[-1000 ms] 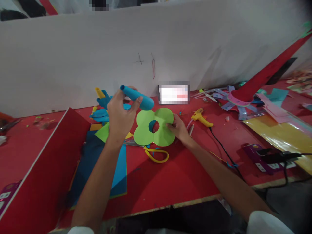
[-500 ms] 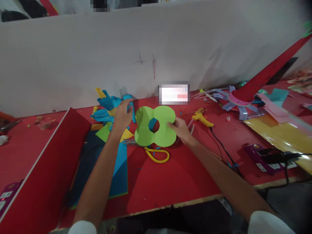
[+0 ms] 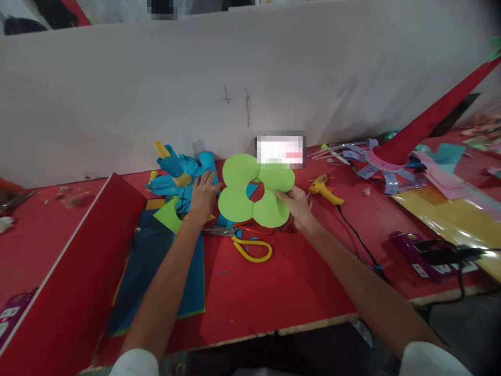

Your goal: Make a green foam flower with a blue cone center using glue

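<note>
A lime-green paper flower cutout (image 3: 238, 203) with rounded petals and a central hole is pinched at its right edge by my right hand (image 3: 298, 206). To its left, my left hand (image 3: 204, 194) has its fingers stretched and slightly apart, beside the blue paper pieces (image 3: 188, 166); it appears to hold nothing. Under the flower's lower edge lie scissors (image 3: 252, 250) with one yellow and one red handle, their blades pointing left. A green paper scrap (image 3: 169, 215) sits left of the blades.
Blue sheets (image 3: 156, 271) lie beside a red divider (image 3: 74, 277). A yellow glue gun (image 3: 325, 190) with a black cord rests to the right. Beyond it stand a red paper cone (image 3: 434, 115), a gold sheet (image 3: 438, 214) and a purple power strip (image 3: 417, 256). A white wall (image 3: 156, 94) backs the table.
The green flower has turned and shifted up and right in my right hand, uncovering the red scissor handle and blades. My left hand has moved slightly down and right.
</note>
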Demonstrator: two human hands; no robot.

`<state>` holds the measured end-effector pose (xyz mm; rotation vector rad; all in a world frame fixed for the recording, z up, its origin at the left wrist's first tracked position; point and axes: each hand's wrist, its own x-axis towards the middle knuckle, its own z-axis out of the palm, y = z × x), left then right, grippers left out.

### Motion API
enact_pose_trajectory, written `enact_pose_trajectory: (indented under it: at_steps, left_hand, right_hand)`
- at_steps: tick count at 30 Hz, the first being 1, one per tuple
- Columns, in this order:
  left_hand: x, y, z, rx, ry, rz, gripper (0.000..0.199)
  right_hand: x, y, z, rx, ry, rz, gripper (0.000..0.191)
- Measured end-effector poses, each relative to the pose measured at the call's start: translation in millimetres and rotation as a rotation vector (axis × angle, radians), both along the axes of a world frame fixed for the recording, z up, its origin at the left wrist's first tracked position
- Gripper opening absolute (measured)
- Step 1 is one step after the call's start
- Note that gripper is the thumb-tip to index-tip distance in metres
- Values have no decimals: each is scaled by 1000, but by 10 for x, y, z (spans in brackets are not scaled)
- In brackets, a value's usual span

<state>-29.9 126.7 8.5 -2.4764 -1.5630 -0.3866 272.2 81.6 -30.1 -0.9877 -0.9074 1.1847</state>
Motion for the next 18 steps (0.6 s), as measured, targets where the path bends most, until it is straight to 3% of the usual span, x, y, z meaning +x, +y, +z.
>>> enact_pose_trajectory:
  at_steps: [3,6,9,12,15,18]
  left_hand:
    - [23,37,33,35,-68,-42,38]
    - [64,62,112,161,-306,-60,35]
    - [109,55,267,332,-598,-6,32]
    - [119,25,454,398,-780,49,38]
    - [95,5,580,434,-868,73,41]
    - [69,16,613,436,-873,71,42]
  right_hand:
    - [0,14,-19,-4,12,-10,43]
    - [9,27,-19,23,21,-76,41]
    - [39,37,-5,69,28,-194,36]
    - [62,36,12,83,55,-237,36]
    - [55,24,24,85,61,-230,37]
    - [34,9,31,92,40,-223,36]
